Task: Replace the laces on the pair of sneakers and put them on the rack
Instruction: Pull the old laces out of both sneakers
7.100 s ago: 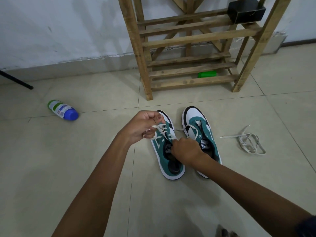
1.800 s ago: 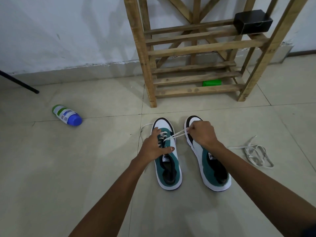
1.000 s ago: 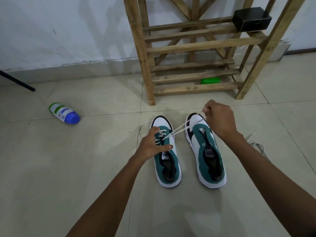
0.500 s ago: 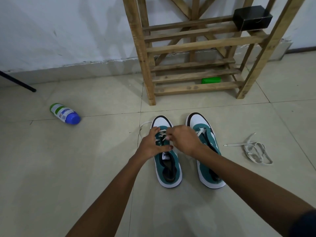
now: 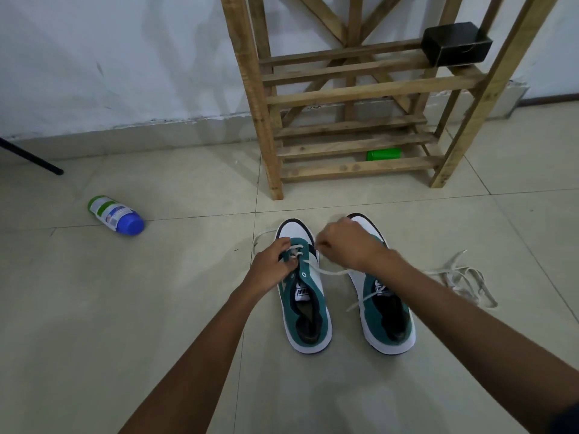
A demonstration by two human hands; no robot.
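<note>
Two green-and-white low-top sneakers side by side on the pale tiled floor (image 5: pixel 156 308), toes toward the slatted wooden shoe rack (image 5: pixel 354 145), near it but not on it. Left sneaker (image 5: pixel 305 303) partly laced with a white flat lace (image 5: pixel 329 272); only the forward eyelets threaded, upper eyelets bare. Right sneaker (image 5: pixel 387 314) partly covered by the forearm; how far it is laced cannot be told, though a loose white strand lies across its tongue.

Left hand (image 5: pixel 272 268) curled onto the eyelet row, fingers (image 5: pixel 289 256) pinching at the lace crossing. Right hand (image 5: pixel 346 244) closed in a loose fist just above the toe caps — appears to pinch a lace end, the grip itself hidden behind the knuckles. One free lace tail looped on the floor left of the toe, the other trailing rightward under the right wrist.

Risks, as judged:
- Uneven tails — a hard pull on one side likely to draw the opposite end back through its eyelet.
- Flat lace likely to twist in an eyelet if fed without checking its face.
- Trailing tail lying across the right sneaker; a tug could snag it or shift that shoe.
- Heap of loose white laces (image 5: pixel 463 283) on the floor just right of the pair; easy to confuse with the fresh ones.
- Rack's upper shelf holds a black rectangular box (image 5: pixel 456 45); a green cylindrical container (image 5: pixel 383 154) lies at the lowest shelf — possible obstruction at placement.
- Toppled white bottle with blue cap (image 5: pixel 116 216) well off to the left; no present hazard.
</note>
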